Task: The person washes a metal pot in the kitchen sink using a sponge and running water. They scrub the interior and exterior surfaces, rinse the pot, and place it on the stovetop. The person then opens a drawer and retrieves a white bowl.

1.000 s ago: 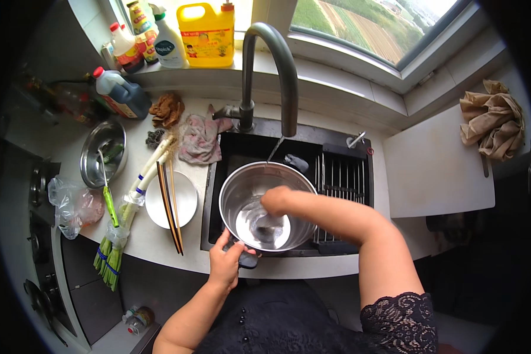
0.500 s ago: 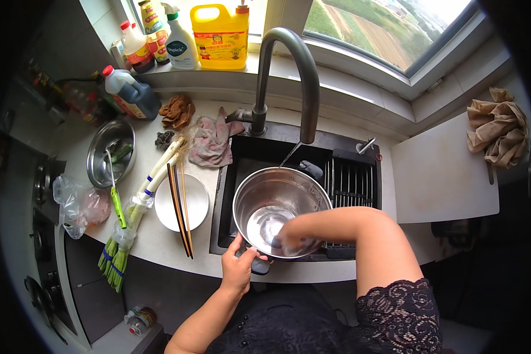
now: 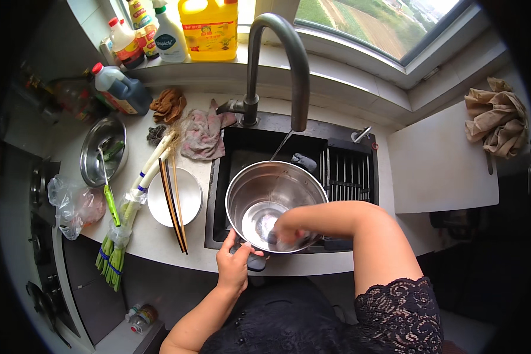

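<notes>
A pale kitchen counter [image 3: 159, 239] under a window holds a dark sink [image 3: 242, 154], and in it, below the curved tap [image 3: 277, 53], sits a large steel pot [image 3: 275, 203] with its mouth facing up. The left hand [image 3: 235, 266] grips the pot's near rim and handle from below-left, fingers curled around it, while the right hand [image 3: 288, 231] reaches down inside to the bottom, fingers bunched, though what they press cannot be told. Leftward lie chopsticks [image 3: 174, 203] across a white plate [image 3: 190, 197], green onions [image 3: 133, 206], a crumpled rag [image 3: 203, 134].
</notes>
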`<state>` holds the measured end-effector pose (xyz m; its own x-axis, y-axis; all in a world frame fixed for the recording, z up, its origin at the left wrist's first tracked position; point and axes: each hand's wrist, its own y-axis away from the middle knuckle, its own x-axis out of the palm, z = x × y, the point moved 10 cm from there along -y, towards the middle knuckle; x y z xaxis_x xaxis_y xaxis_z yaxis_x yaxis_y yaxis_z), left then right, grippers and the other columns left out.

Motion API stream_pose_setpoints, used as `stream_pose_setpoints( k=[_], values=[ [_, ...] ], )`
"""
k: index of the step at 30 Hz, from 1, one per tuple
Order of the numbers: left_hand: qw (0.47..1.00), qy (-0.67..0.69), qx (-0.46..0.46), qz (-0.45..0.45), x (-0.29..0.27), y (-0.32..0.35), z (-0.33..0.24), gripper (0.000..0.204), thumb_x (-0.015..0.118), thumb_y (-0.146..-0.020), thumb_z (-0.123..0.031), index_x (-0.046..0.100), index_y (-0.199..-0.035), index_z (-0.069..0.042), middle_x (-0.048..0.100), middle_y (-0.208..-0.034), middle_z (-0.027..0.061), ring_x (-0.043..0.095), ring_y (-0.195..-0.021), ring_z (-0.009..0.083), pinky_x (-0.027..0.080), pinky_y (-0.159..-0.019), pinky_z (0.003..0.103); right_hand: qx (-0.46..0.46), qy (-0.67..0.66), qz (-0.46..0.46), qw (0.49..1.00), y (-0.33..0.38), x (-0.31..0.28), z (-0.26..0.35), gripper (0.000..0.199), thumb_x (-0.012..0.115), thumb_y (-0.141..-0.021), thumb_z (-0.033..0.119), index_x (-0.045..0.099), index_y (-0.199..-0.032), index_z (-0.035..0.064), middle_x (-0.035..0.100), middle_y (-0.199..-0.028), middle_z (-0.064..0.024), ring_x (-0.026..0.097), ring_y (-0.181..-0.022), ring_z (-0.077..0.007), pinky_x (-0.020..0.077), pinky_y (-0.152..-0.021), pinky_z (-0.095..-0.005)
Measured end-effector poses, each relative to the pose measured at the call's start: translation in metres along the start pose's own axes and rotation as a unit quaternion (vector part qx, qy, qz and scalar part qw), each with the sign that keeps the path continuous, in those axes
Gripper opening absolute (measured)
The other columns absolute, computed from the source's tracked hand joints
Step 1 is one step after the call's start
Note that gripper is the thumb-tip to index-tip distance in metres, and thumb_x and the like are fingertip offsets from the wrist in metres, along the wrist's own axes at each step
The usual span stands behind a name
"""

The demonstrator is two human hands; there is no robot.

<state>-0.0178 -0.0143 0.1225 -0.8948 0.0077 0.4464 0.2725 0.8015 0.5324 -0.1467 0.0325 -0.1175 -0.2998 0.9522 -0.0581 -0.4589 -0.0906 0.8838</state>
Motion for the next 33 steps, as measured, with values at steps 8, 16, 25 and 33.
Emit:
stream_pose_setpoints(
  k=[8, 16, 25, 33],
  values=[
    [1.000, -0.022, -0.007, -0.011, -0.015, -0.003, -0.001, 0.043, 0.048, -0.084, 0.005, 0.045, -0.127, 0.005, 0.059, -0.082, 0.0087, 0.062, -0.066, 0.0147, 0.055, -0.065, 0.030, -0.150, -0.643, -0.505, 0.555, 0.116, -0.167, 0.055, 0.018, 0.064, -0.070, 0.003, 0.051, -0.083, 0.0067, 0.053, -0.068, -0.0020, 0.054, -0.059, -0.0125, 0.0467, -0.051, -0.0255],
    [0.999, -0.029, -0.017, 0.007, -0.012, -0.006, -0.004, 0.041, 0.051, -0.084, 0.003, 0.048, -0.125, 0.008, 0.059, -0.086, 0.0079, 0.060, -0.069, 0.0136, 0.054, -0.066, 0.027, 0.245, -0.685, -0.662, 0.181, 0.151, -0.126, -0.057, 0.036, 0.062, -0.073, 0.007, 0.050, -0.106, -0.0001, 0.050, -0.113, -0.0267, 0.053, -0.102, -0.0405, 0.0433, -0.091, -0.0441],
    [0.998, -0.052, -0.023, 0.014, -0.012, -0.005, -0.004, 0.044, 0.051, -0.083, 0.004, 0.046, -0.127, 0.008, 0.060, -0.091, 0.0096, 0.061, -0.070, 0.0154, 0.054, -0.068, 0.029, -0.033, -0.750, -0.478, 0.456, 0.117, -0.177, 0.028, 0.023, 0.061, -0.067, 0.013, 0.062, -0.087, 0.0034, 0.062, -0.083, -0.0094, 0.061, -0.070, -0.0246, 0.0501, -0.053, -0.0387],
    [0.998, -0.057, -0.012, 0.028, -0.009, -0.007, -0.010, 0.040, 0.051, -0.084, 0.003, 0.049, -0.124, 0.007, 0.063, -0.088, 0.0092, 0.063, -0.070, 0.0154, 0.052, -0.068, 0.027, 0.114, -0.757, -0.561, 0.316, 0.115, -0.171, -0.020, 0.036, 0.067, -0.073, 0.024, 0.061, -0.101, 0.0024, 0.062, -0.095, -0.0115, 0.062, -0.076, -0.0233, 0.0521, -0.051, -0.0335]
  ],
)
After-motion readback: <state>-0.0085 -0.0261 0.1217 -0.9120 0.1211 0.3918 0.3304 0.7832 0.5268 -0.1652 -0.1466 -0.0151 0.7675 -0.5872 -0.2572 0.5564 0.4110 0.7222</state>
